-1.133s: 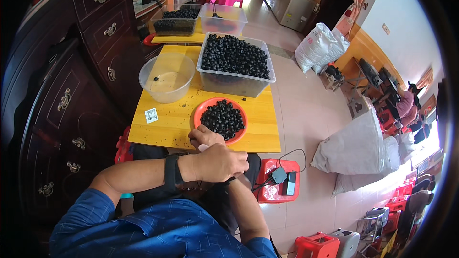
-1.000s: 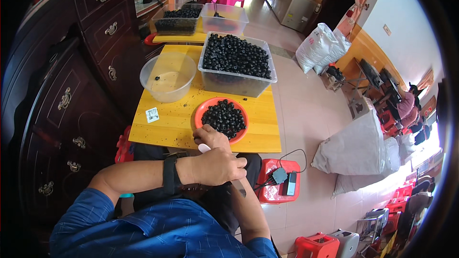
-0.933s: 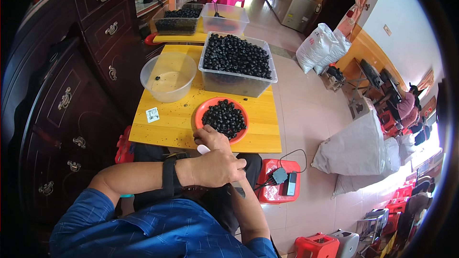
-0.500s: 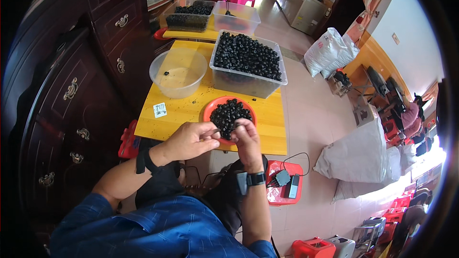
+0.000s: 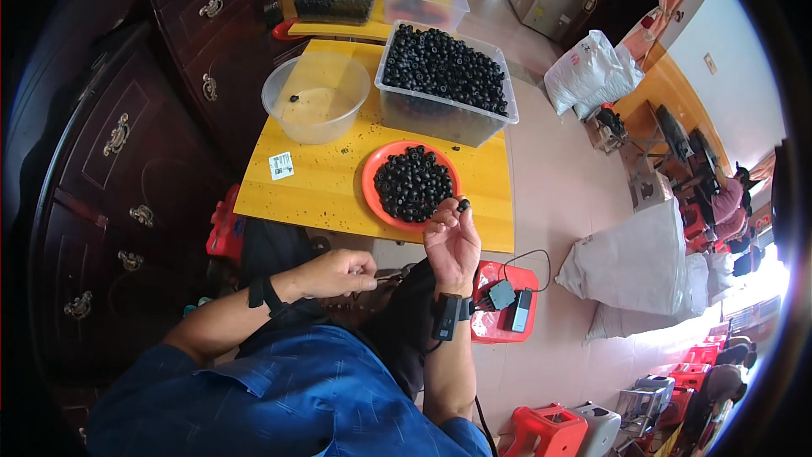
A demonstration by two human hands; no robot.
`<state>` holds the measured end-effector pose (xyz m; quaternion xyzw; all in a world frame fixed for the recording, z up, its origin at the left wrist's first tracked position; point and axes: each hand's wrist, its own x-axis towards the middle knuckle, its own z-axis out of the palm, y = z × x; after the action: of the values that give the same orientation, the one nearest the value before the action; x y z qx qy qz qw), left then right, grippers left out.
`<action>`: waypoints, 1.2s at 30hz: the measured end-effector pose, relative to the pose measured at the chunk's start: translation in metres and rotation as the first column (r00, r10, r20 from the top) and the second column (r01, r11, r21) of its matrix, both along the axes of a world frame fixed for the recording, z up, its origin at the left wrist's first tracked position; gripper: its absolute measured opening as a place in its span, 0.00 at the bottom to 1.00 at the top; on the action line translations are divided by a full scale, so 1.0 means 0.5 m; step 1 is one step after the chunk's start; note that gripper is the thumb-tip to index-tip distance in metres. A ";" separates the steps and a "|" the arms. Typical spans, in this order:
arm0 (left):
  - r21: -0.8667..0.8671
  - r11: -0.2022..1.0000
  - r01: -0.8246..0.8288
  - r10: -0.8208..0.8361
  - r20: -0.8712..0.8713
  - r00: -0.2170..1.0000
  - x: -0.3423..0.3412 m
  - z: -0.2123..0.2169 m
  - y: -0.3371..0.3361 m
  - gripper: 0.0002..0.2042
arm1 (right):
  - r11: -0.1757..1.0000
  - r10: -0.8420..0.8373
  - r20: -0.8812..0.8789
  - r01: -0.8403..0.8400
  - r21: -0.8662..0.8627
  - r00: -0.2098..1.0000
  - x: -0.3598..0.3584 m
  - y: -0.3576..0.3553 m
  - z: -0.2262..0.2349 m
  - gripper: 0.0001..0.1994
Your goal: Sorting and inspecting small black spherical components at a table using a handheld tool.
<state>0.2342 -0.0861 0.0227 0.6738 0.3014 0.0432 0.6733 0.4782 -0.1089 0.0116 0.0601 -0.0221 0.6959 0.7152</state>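
Observation:
My right hand (image 5: 453, 245) is palm up over the near edge of the yellow table (image 5: 321, 203), its fingertips pinching a small black round piece (image 5: 463, 204). Just beyond it, an orange-red plate (image 5: 369, 196) holds a heap of similar black pieces (image 5: 413, 184), several with a hole in the middle. Lower and to the left, off the table edge, my left hand (image 5: 340, 273) is closed with curled fingers. Whatever it grips, possibly something thin and dark, I cannot make out. Both wrists wear black straps.
A clear tub full of black pieces (image 5: 448, 125) stands behind the plate, beside a round clear bowl (image 5: 315, 123) with one piece inside. A white label (image 5: 281, 166) lies on the table. A red stool (image 5: 506, 326) carries small devices and a cable. Dark cabinets (image 5: 127, 178) line the left.
My hands have parted: the left dropped down toward my lap, the right turned palm up with a black piece at its fingertips. The plate is less covered. The view has shifted slightly.

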 end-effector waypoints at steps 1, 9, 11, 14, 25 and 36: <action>0.028 0.999 -0.039 0.038 0.039 0.999 0.007 0.021 0.000 0.11 | 0.997 -0.045 0.073 0.049 -0.056 0.996 0.003 0.000 -0.004 0.10; 0.444 0.884 -0.146 0.036 0.247 0.968 0.014 0.080 -0.012 0.08 | 0.977 -0.205 0.595 0.198 0.078 0.777 -0.047 -0.017 0.078 0.12; 0.489 0.855 -0.170 0.045 0.257 0.965 0.010 0.105 -0.014 0.09 | 0.983 -0.178 0.632 0.166 0.079 0.755 -0.055 -0.024 0.086 0.13; 0.563 0.782 -0.266 0.106 0.301 0.948 0.002 0.124 0.001 0.09 | 0.989 -0.139 0.652 0.139 0.052 0.745 -0.076 -0.025 0.081 0.12; 0.546 0.728 -0.414 0.224 0.381 0.897 -0.002 0.125 0.044 0.08 | 0.991 0.081 0.528 -0.010 -0.137 0.845 -0.157 -0.039 0.031 0.13; 0.732 0.493 -0.471 0.136 0.470 0.872 0.015 0.129 0.035 0.18 | 0.995 0.054 0.670 0.019 -0.102 0.740 -0.160 -0.034 0.024 0.11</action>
<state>0.2417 -0.0688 0.0873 0.8247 0.2355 0.4191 0.2981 0.3980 -0.1259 0.0237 -0.2308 -0.2422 0.6778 0.6547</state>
